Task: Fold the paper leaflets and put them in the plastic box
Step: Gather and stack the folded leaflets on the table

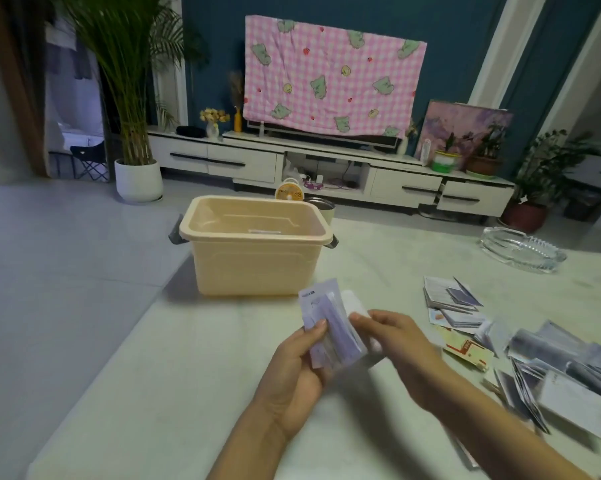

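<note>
Leaflet in hand: a purple and white folded leaflet (330, 327) is held above the surface, just near of the plastic box; its panels are partly fanned, and motion blur hides the print.
Left hand: the left hand (300, 365) is clamped on the lower left edge of the leaflet, thumb on the front face, fingers behind.
Right hand: the right hand (401, 344) is closed on the right side of the same leaflet, fingertips pressed to the white outer panel.
Plastic box: a beige plastic box (255, 251) stands upright on the surface, far of the hands, lid off, with dark latches on its left and right ends; one pale flat item lies at its bottom, too dim to identify.
Leaflet pile: loose leaflets (548, 358) lie spread on the surface to the right of the hands, overlapping, some open and some folded.
Surface: a pale surface (174, 375) carries the box and the pile.
Glass dish: a clear glass dish (522, 249) sits on the far right of the surface, well apart from the box.
Background: a low white cabinet (326, 168) stands along the far wall, with a pink checked cloth (330, 77) hanging above it.
</note>
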`<act>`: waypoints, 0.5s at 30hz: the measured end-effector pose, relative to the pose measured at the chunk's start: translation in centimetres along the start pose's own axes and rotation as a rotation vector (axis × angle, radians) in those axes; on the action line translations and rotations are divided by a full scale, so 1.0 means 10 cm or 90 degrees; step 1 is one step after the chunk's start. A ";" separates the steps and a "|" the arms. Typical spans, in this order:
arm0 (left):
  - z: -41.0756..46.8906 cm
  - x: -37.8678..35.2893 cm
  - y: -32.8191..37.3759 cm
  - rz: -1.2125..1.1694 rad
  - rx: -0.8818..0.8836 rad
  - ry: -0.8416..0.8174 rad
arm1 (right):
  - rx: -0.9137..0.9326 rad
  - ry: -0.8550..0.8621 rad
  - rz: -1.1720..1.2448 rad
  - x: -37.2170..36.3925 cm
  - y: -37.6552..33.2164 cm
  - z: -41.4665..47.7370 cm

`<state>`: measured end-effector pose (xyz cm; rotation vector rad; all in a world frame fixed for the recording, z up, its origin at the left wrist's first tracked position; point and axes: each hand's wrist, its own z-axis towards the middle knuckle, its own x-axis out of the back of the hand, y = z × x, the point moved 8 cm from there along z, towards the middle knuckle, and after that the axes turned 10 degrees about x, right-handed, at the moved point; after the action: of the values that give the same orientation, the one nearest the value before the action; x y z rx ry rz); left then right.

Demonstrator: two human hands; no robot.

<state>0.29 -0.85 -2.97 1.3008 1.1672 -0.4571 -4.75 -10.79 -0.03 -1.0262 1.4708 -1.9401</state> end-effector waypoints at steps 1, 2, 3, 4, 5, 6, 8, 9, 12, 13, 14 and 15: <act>0.01 0.01 0.03 0.005 -0.002 0.000 | -0.006 0.000 0.024 -0.05 0.00 0.00; 0.02 0.01 0.04 0.006 -0.003 0.000 | -0.007 0.002 0.032 -0.07 -0.01 -0.01; 0.02 0.03 0.05 0.008 -0.007 0.006 | -0.006 0.003 0.035 -0.09 0.00 -0.01; 0.03 0.04 0.05 0.015 -0.015 0.017 | -0.002 0.005 0.030 -0.09 0.01 -0.01; 0.04 0.08 0.06 0.029 -0.029 0.038 | 0.006 0.007 0.017 -0.08 0.01 0.00; 0.05 0.12 0.08 0.044 -0.044 0.065 | 0.016 0.009 -0.009 -0.07 0.00 0.00; 0.07 0.24 0.07 0.085 -0.066 0.134 | 0.025 0.015 -0.037 -0.04 -0.01 -0.03; 0.07 0.30 0.06 0.107 -0.074 0.163 | 0.023 0.015 -0.026 -0.04 -0.01 -0.04; 0.07 0.36 0.06 0.154 -0.091 0.206 | 0.021 0.029 -0.003 -0.02 0.02 -0.08; 0.06 0.37 0.06 0.168 -0.096 0.214 | 0.028 0.047 -0.012 0.00 0.04 -0.08; 0.06 0.37 0.05 0.181 -0.098 0.220 | 0.039 0.070 -0.019 0.03 0.04 -0.08; 0.06 0.38 0.04 0.193 -0.099 0.228 | 0.050 0.095 -0.022 0.05 0.04 -0.08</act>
<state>2.38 -0.10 -6.11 1.4286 1.2410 0.0923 -5.68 -10.82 -0.36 -0.8945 1.4506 -2.1206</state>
